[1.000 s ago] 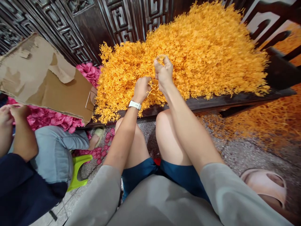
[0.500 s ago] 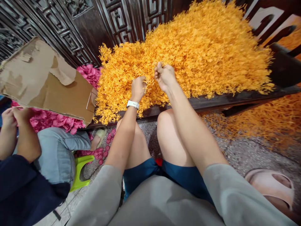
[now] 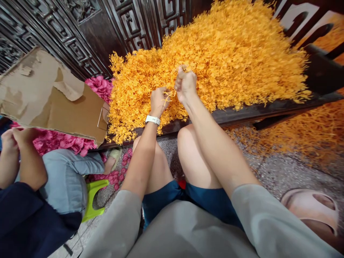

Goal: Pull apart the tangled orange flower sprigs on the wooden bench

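Note:
A big heap of orange artificial flower pieces with thin stringy petals covers the dark wooden bench. In front of the heap, my left hand, with a white watch band on its wrist, is closed on an orange flower piece whose thin strands stick out beside the fingers. My right hand is just to the right and slightly higher, fingers curled into a pinch. What lies between those fingertips is too small to make out against the orange behind.
To the left, a torn cardboard box stands by pink flower pieces. A seated person works there on a green stool. More orange pieces lie on the floor at right, near a pink stool. Carved dark wood panelling rises behind.
My right hand has turned and moved slightly up and left, its fingers still curled. My left hand stays nearly in place with the orange piece. The view has shifted a little.

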Available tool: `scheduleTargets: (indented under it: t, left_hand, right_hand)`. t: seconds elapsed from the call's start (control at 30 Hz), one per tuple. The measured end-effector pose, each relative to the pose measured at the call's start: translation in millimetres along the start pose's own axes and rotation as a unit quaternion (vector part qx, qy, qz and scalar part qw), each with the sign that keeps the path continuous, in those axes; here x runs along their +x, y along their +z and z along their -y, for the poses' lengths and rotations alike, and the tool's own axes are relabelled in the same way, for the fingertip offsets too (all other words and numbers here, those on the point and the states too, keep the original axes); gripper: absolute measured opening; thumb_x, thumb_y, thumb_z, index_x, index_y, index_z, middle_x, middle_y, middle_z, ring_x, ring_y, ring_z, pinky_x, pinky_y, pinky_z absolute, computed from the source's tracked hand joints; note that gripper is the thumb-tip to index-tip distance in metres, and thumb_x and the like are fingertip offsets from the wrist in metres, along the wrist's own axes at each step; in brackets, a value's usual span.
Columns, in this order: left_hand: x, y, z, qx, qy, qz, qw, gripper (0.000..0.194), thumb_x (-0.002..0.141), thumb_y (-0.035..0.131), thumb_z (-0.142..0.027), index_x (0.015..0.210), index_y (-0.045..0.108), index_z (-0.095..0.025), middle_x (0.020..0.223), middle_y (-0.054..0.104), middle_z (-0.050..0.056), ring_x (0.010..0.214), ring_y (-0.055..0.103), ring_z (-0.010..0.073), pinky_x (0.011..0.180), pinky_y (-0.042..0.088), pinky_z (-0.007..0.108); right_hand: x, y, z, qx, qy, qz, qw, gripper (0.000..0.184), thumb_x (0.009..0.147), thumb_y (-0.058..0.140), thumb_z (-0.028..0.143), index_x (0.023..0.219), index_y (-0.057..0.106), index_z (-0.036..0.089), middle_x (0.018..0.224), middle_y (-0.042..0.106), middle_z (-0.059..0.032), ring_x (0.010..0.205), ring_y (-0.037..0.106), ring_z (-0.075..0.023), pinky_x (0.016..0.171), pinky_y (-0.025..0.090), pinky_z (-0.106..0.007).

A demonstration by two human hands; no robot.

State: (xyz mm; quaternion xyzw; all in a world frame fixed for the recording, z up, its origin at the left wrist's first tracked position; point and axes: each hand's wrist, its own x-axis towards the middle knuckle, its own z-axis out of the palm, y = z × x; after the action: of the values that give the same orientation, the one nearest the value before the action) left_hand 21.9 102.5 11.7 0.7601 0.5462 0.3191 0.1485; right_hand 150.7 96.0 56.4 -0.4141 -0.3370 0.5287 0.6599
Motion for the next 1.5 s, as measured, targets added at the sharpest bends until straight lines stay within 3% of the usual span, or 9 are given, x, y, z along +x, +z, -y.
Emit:
scheduleTargets:
  t: [0.1,0.27,0.4,0.57,0.9,1.07,1.37,1.5]
  left_hand:
    - [-1.6,-1.6,-2.7,0.021,-0.002,0.002,1.000,0.012,0.095,0.068,-0.016,0.095,0.080,-0.019,0.081,0.075,0.011,0.091,0.070,0.0284,0.083,0.051,0.038]
    - [-2.4,-2.5,-4.3,0.060,-0.002,0.012,0.998,0.015,0.096,0.068,-0.018,0.099,0.082,-0.021,0.085,0.077,0.011,0.088,0.068,0.0275,0.082,0.051,0.038]
    - [-3.4,-1.5,-4.8,0.078,-0.006,0.030,0.997,0.018,0.098,0.065,-0.019,0.103,0.082,-0.022,0.088,0.079,0.011,0.087,0.069,0.0265,0.082,0.051,0.037]
    - [-5.6,-3.6,-10.4,0.094,-0.011,0.065,0.993,0.019,0.100,0.063,-0.019,0.102,0.082,-0.020,0.093,0.080,0.014,0.095,0.073,0.0302,0.087,0.051,0.039]
    - [-4.9,-0.9,-7.4,0.077,0.000,0.050,0.996,0.022,0.098,0.063,-0.015,0.106,0.083,-0.018,0.092,0.080,0.015,0.091,0.072,0.0284,0.088,0.052,0.038]
    - [-3.6,1.7,-1.0,0.048,0.002,0.033,0.998,0.017,0.095,0.067,-0.015,0.100,0.082,-0.020,0.086,0.079,0.012,0.091,0.071,0.0283,0.087,0.052,0.037]
    - [-5.5,3.3,-11.3,0.061,0.004,0.063,0.996,0.022,0.098,0.062,-0.016,0.104,0.083,-0.019,0.090,0.079,0.015,0.087,0.069,0.0283,0.085,0.050,0.039]
    - [-5.2,1.3,-10.7,0.067,0.011,0.046,0.997,0.024,0.096,0.061,-0.009,0.098,0.082,-0.019,0.089,0.079,0.015,0.088,0.070,0.0284,0.086,0.049,0.039]
  right_hand:
    - [-0.7,2.8,-2.2,-0.020,-0.042,-0.059,0.997,0.075,0.080,0.067,0.100,0.086,0.045,0.029,0.059,0.021,0.0094,0.056,0.033,-0.0125,0.055,0.021,-0.031]
    - [7.5,-4.7,-15.6,-0.017,-0.048,-0.083,0.995,0.079,0.068,0.081,0.097,0.095,0.052,0.029,0.062,0.025,0.0091,0.054,0.040,-0.0132,0.051,0.020,-0.029]
    - [11.2,-10.0,-17.9,0.005,-0.010,-0.090,0.996,0.078,0.072,0.079,0.096,0.101,0.050,0.029,0.063,0.033,0.0092,0.055,0.040,-0.0116,0.049,0.023,-0.026]
    - [13.0,-11.2,-14.9,0.001,-0.001,-0.046,0.999,0.073,0.090,0.053,0.100,0.105,0.052,0.028,0.070,0.048,0.0059,0.060,0.044,-0.0101,0.053,0.031,-0.025]
    - [18.0,-18.0,-25.1,-0.087,-0.064,-0.015,0.994,0.077,0.085,0.057,0.102,0.102,0.060,0.027,0.091,0.070,-0.0047,0.070,0.062,-0.0159,0.055,0.044,-0.028]
    - [9.2,-15.5,-11.5,-0.063,-0.038,-0.036,0.997,0.072,0.086,0.061,0.099,0.098,0.061,0.028,0.077,0.062,-0.0014,0.064,0.057,-0.0148,0.050,0.044,-0.027]
    - [-4.1,-5.1,-2.5,-0.033,-0.043,-0.043,0.998,0.070,0.089,0.058,0.098,0.109,0.067,0.031,0.058,0.033,0.0071,0.048,0.029,-0.0121,0.042,0.022,-0.028]
    - [-9.3,-0.3,-0.6,-0.028,-0.041,-0.030,0.998,0.070,0.087,0.063,0.096,0.116,0.070,0.032,0.057,0.035,0.0080,0.046,0.026,-0.0106,0.041,0.021,-0.027]
